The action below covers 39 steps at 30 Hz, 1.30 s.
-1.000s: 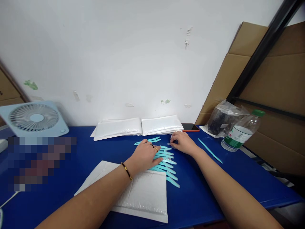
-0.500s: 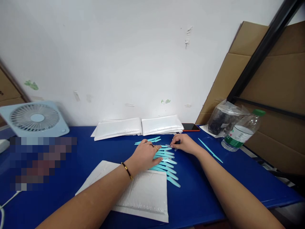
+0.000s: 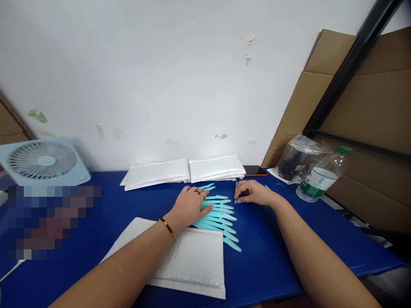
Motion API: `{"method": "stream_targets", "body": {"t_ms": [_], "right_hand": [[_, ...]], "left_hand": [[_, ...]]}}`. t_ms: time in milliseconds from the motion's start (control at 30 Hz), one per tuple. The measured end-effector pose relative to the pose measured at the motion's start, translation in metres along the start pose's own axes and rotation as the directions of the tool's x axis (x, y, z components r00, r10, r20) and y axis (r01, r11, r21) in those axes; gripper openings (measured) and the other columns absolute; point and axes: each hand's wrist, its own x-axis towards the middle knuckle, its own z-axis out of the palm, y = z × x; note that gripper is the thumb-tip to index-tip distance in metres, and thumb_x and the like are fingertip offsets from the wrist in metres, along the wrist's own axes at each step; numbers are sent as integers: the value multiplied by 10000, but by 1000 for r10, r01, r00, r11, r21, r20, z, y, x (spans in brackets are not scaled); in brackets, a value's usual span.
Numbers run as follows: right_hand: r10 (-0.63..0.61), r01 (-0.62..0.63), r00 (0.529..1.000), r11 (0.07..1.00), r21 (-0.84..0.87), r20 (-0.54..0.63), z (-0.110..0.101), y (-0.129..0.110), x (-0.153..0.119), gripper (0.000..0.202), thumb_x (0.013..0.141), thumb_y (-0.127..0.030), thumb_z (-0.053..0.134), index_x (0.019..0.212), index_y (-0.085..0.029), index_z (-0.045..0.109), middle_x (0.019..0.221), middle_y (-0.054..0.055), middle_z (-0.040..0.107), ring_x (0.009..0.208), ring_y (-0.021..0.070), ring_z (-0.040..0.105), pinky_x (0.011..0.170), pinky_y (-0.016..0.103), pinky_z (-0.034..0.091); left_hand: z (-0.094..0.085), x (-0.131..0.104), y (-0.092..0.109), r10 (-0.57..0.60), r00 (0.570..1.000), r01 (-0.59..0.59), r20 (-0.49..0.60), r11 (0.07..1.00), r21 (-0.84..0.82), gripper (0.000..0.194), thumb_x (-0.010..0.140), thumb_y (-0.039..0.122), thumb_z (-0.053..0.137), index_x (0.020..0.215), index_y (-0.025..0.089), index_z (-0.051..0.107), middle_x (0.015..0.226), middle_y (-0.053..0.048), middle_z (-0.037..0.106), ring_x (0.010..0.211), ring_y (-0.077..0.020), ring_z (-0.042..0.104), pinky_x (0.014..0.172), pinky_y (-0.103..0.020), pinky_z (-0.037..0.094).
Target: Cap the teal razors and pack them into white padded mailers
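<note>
Turquoise eyebrow razors (image 3: 229, 235) lie fanned in a row on the blue table, their blade ends pointing right. My left hand (image 3: 190, 206) rests flat across their handles with fingers spread, hiding part of the row. Just right of the upper blade ends, my right hand (image 3: 252, 192) pinches a small clear plastic cover (image 3: 236, 192), held apart from the razors. Only the tip of another razor (image 3: 267, 187) shows behind my right wrist. A white padded envelope (image 3: 195, 261) lies under my left forearm, overlapping the lower handles.
Two stacks of white padded envelopes (image 3: 157, 173) lie along the wall, beside a phone (image 3: 256, 170). At right stand a water bottle (image 3: 319, 182) and a plastic-wrapped dark item (image 3: 290, 162). A pale blue fan (image 3: 46, 160) sits at left. Cardboard (image 3: 379, 98) borders the right side.
My right hand has drawn right, away from the blade ends, and the clear piece now stands more upright in it. My left hand has slid slightly left. The separate razor is now mostly covered.
</note>
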Motion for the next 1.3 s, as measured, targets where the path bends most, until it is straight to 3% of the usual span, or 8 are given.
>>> {"method": "stream_targets", "body": {"t_ms": [167, 333, 567, 867, 1000, 1100, 1233, 1300], "right_hand": [[67, -62, 989, 997, 46, -135, 11, 12, 7, 239, 755, -381, 596, 839, -190, 714, 802, 45, 665, 735, 159, 599, 672, 257, 451], [147, -148, 970, 989, 10, -192, 11, 18, 6, 217, 699, -319, 652, 864, -189, 707, 758, 29, 675, 653, 148, 592, 600, 241, 442], [13, -23, 980, 999, -45, -200, 25, 5, 20, 141, 750, -257, 602, 816, -213, 718, 813, 28, 675, 718, 139, 601, 673, 238, 445], [-8, -19, 967, 995, -103, -256, 32, -1, 25, 126, 754, -213, 593, 787, -222, 715, 827, 23, 673, 724, 138, 608, 689, 247, 457], [-65, 53, 976, 997, -63, -206, 36, -7, 27, 144, 761, -194, 578, 800, -218, 714, 826, 24, 674, 731, 139, 613, 685, 240, 466], [-61, 51, 975, 997, -52, -212, 28, -3, 22, 170, 773, -198, 561, 862, -221, 703, 849, 21, 678, 759, 148, 618, 706, 247, 472], [6, -80, 909, 984, -160, -416, 6, 18, 8, 238, 768, -140, 517, 921, -217, 682, 941, 34, 663, 849, 177, 604, 776, 291, 461], [2, -83, 924, 977, -195, -382, 0, 27, 5, 277, 739, -104, 526, 935, -226, 679, 988, 32, 649, 893, 182, 594, 812, 301, 451]], "left_hand": [[-2, -1, 4, 93, 995, -92, 39, 995, -27, 519, 875, 548, 299, 1237, 213, 462, 1151, -56, 600, 1069, -226, 500, 893, -372, 287], [-5, -1, 6, 101, 993, -98, 53, 994, -49, 515, 873, 539, 321, 1240, 205, 458, 1176, -60, 590, 1075, -224, 504, 908, -379, 277], [0, -1, 5, 137, 989, -132, 58, 987, -87, 532, 851, 545, 370, 1273, 225, 420, 1252, -52, 534, 1142, -231, 460, 942, -385, 263], [-4, -1, 6, 125, 990, -117, 67, 987, -113, 540, 834, 558, 394, 1261, 229, 429, 1209, -49, 565, 1111, -227, 487, 947, -391, 270], [-5, -1, 6, 143, 986, -130, 84, 982, -140, 570, 833, 574, 385, 1283, 226, 413, 1207, -61, 563, 1109, -233, 487, 927, -377, 296], [-6, -1, 5, 135, 987, -121, 82, 980, -161, 575, 843, 576, 363, 1303, 233, 390, 1217, -61, 554, 1125, -231, 474, 936, -379, 298], [-3, -1, -2, -3, 1000, 1, -14, 996, -88, 546, 865, 567, 308, 1288, 239, 411, 1295, -69, 480, 1208, -246, 386, 981, -414, 268], [0, -1, -5, -58, 998, 57, -19, 997, -57, 563, 866, 576, 286, 1288, 226, 415, 1305, -85, 466, 1214, -259, 378, 982, -431, 272]]}}
